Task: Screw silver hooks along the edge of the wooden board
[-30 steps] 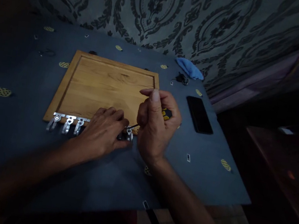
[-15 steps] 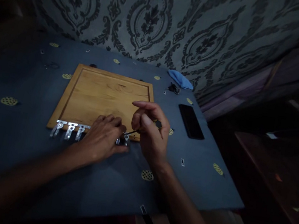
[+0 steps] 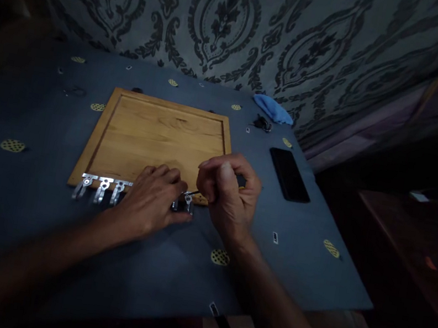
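One black-and-yellow screwdriver (image 3: 241,181) gripped in right hand (image 3: 233,197); silvery metal hook-rail (image 3: 104,184) on brown wooden board (image 3: 160,137) partly covered by bent-fingered left hand (image 3: 151,198), grip unclear.

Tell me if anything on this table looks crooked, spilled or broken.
Nothing stands out. The wooden board looks whole, with metal fittings along its near edge, and no spill shows. The phone and blue cloth lie clear of it. The left hand hides part of that edge, so I can't judge there.
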A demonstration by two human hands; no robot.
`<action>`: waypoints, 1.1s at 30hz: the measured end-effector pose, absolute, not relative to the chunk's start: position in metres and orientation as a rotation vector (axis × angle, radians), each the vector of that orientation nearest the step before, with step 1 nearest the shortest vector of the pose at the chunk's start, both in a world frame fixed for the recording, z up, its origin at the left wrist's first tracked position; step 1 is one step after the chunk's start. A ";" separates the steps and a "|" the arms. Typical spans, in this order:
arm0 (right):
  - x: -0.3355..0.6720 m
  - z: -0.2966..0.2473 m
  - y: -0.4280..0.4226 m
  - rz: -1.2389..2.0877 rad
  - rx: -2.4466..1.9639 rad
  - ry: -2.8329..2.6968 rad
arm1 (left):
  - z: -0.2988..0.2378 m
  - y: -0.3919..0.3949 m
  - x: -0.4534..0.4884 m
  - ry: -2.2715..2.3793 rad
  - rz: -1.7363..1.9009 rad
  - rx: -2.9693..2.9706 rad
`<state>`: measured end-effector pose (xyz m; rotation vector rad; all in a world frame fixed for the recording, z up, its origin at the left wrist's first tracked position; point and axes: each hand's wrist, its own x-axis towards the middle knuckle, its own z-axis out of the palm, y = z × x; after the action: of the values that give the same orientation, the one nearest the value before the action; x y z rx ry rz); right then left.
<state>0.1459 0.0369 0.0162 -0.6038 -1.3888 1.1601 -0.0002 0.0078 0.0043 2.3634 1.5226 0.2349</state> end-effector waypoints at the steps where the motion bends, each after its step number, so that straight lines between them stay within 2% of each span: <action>1: 0.146 0.016 0.037 1.143 -0.626 -1.396 | 0.004 0.008 0.000 1.520 0.234 2.363; 7: 0.146 0.014 0.032 1.016 -0.661 -1.385 | 0.001 0.006 -0.002 1.518 0.275 2.389; 15: 0.149 0.058 0.027 1.024 -0.597 -1.254 | 0.000 0.003 -0.005 1.503 0.342 2.446; 24: 0.145 0.027 0.030 1.026 -0.658 -1.260 | 0.004 0.003 -0.004 1.504 0.303 2.430; 33: 0.146 0.031 0.030 1.100 -0.651 -1.233 | 0.002 0.003 -0.003 1.510 0.325 2.428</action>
<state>0.1457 0.0299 0.0307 -0.6513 -1.2332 1.1000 -0.0034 0.0033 0.0018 2.4279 1.5103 0.3247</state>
